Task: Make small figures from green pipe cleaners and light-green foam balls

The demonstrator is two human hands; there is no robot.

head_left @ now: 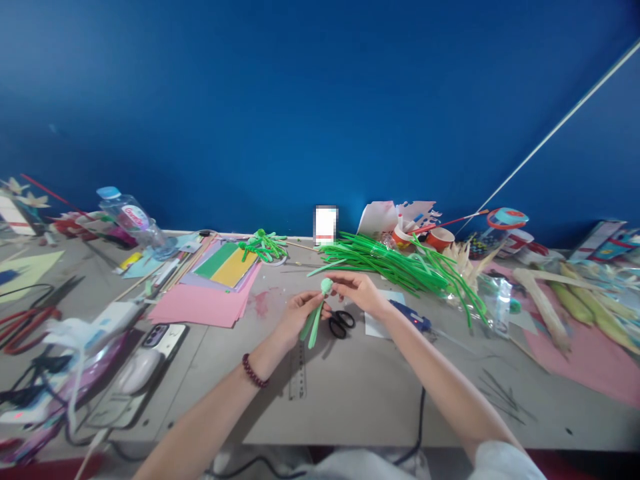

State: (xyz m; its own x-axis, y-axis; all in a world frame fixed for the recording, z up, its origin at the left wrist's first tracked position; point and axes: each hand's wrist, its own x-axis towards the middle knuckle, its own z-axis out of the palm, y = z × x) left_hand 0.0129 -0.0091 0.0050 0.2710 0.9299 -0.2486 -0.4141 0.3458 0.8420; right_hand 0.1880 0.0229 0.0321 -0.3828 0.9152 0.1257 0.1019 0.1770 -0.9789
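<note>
Two bare hands at work over a grey tabletop (360,407): the left hand (299,316), with one beaded bracelet (255,371) at its wrist, has thumb and fingers clamped on one pale-green pipe-cleaner piece (327,287) just below its rounded head, the light-green ends hanging down beneath. Fingertips of the right hand (361,291) touch the head from the right; whether they pinch it cannot be told. Just beside and below the hands lie one pair of black-handled scissors (342,325) and one transparent ruler (298,380). To the right, one blue glue gun (411,316) lies partly on a pale sheet (376,325). Behind — one bundle of bright-green pipe cleaners (385,262), too many to count — and, to the left, one green sheet (216,260) beside one yellow sheet (235,268)
</note>
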